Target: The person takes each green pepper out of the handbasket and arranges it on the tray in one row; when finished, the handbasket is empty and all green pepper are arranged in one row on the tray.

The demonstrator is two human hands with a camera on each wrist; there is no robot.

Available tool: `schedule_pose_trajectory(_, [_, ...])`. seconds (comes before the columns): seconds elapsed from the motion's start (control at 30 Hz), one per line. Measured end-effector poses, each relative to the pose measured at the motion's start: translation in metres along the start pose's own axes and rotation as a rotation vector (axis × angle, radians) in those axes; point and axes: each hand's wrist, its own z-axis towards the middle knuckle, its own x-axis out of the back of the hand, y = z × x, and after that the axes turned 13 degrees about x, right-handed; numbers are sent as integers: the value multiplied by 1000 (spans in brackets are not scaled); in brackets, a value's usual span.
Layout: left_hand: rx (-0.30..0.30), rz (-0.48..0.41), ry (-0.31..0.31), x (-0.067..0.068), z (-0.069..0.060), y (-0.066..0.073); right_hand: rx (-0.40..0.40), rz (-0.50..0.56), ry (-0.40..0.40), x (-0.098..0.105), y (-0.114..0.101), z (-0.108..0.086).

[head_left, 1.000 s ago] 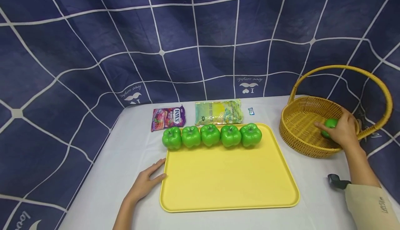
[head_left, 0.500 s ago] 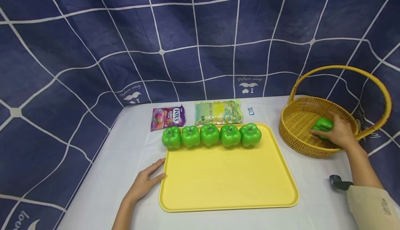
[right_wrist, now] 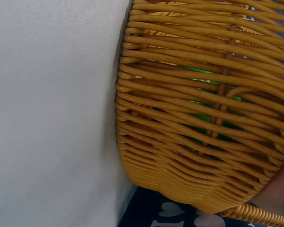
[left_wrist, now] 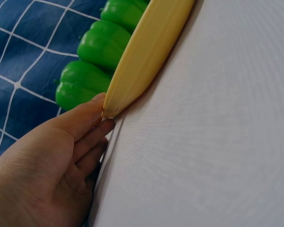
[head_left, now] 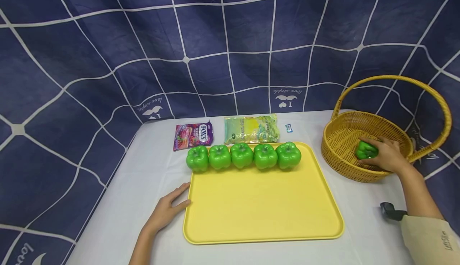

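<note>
In the head view my right hand (head_left: pixel 387 155) grips a green bell pepper (head_left: pixel 366 150) inside the round wicker basket (head_left: pixel 350 169), with the pepper low over the woven floor. Only bits of green show through the weave of the basket (right_wrist: pixel 180 113) in the right wrist view. My left hand (head_left: pixel 166 212) lies at the left edge of the yellow tray (head_left: pixel 262 205), fingers fairly straight. Up close, thumb and fingertips of the left hand (left_wrist: pixel 47 161) touch the tray's edge (left_wrist: pixel 146 61). Several green bell peppers (head_left: pixel 242 155) stand in a row along the tray's far side.
Behind the tray lie a purple candy bag (head_left: pixel 193 135), a green-yellow packet (head_left: pixel 251 129) and a tiny blue-white sachet (head_left: pixel 289 128). The basket's tall handle (head_left: pixel 399 77) arches over the right arm. A blue checked cloth (head_left: pixel 248 73) hangs behind the white table (head_left: pixel 154 169).
My right hand has shifted the bell pepper leftward within the basket, and the pepper has turned. The left hand, the tray and the row of peppers look the same.
</note>
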Motion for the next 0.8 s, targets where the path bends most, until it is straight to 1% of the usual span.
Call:
schedule_pose_trajectory(0.3, [-7,7,1,1,0,2,-17,20,-62,5,0,0])
schedule_pose_trajectory(0.8, [-10,19,6,0,0,0,-5,-17,-67,5,-1,-1])
